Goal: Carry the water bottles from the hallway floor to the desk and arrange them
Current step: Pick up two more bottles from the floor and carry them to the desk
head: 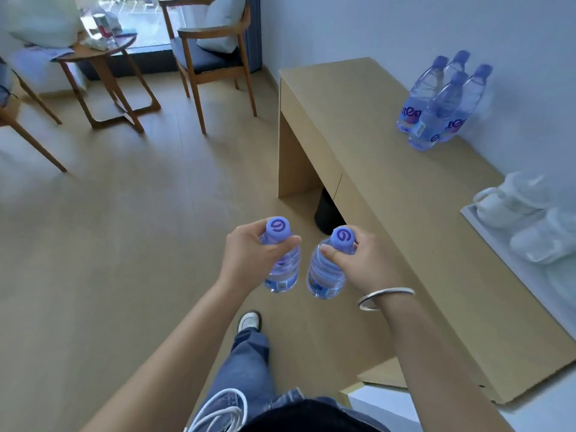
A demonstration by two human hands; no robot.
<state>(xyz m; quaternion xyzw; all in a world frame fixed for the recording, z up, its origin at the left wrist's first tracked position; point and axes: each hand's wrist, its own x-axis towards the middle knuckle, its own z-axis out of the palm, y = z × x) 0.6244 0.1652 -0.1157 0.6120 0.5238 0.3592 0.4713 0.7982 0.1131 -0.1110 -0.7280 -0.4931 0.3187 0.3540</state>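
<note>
Left hand: the left hand [249, 254] is gripping the left bottle [282, 263] at the neck, just under the cap, fingers curled round it; bottle is hanging upright below the fist.
Right hand: the right hand [358, 260] is pinching the right bottle [327, 269] the same way, thumb across the neck; a bangle [385, 297] is sitting on that wrist.
Why the neck hold: likely because it is letting each bottle hang plumb and leaving the base free for setting down.
Spacing: the two carried bottles are hanging just beside each other, apparently not touching, out in front of the body over the floor [124, 229].
Desk: the desk [389, 198] is lying from 1 to 3 o'clock of the hands.
Bottles already placed: a cluster [442, 104] of four is standing upright at 1 o'clock, at the desk's far end by the wall, packed close.
Tray: a white tray [486, 232] of cups is occupying the desk at 3 o'clock.
Stage: judged mid-carry; these two are probably heading for the cluster.
Stride: one shoe [249, 321] is showing forward at 6 o'clock.
</note>
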